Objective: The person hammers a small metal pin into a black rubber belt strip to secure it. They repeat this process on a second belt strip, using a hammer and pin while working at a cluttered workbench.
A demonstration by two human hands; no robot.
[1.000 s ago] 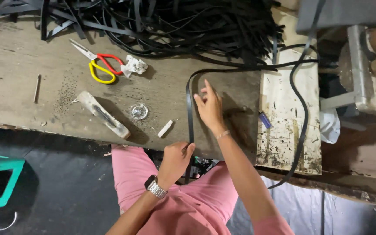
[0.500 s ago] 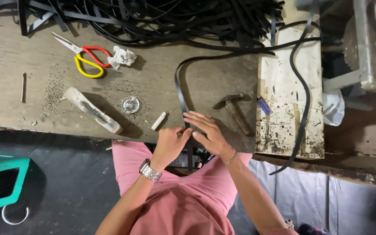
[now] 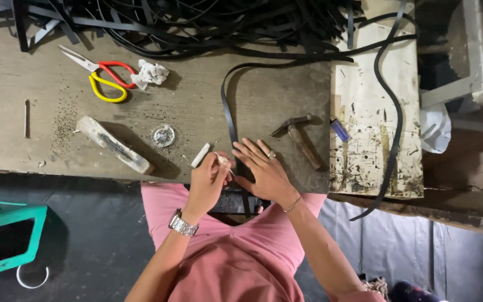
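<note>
1. The right hand (image 3: pixel 266 170) now lies flat, fingers spread, pressing the black strap (image 3: pixel 231 120) onto the surface (image 3: pixel 40 151) at its near edge. A second ago it was reaching up along the strap, farther from the body.
2. The left hand (image 3: pixel 211 179) has come up from the lap to the edge. Its grip is closed around a small pale stick (image 3: pixel 221 159), likely chalk, with the tip just beside the strap.
3. The strap runs from under the right palm up the surface, curves right and joins the black pile (image 3: pixel 197 22) at the far side; its near end hangs over the edge toward the lap.
4. With the strap pinned and the stick's tip meeting it, the work seems to have moved from laying the strap out to marking it.
5. Another white stick (image 3: pixel 200 155), the hammer (image 3: pixel 300 140) and the scissors (image 3: pixel 100 78) lie untouched nearby.
</note>
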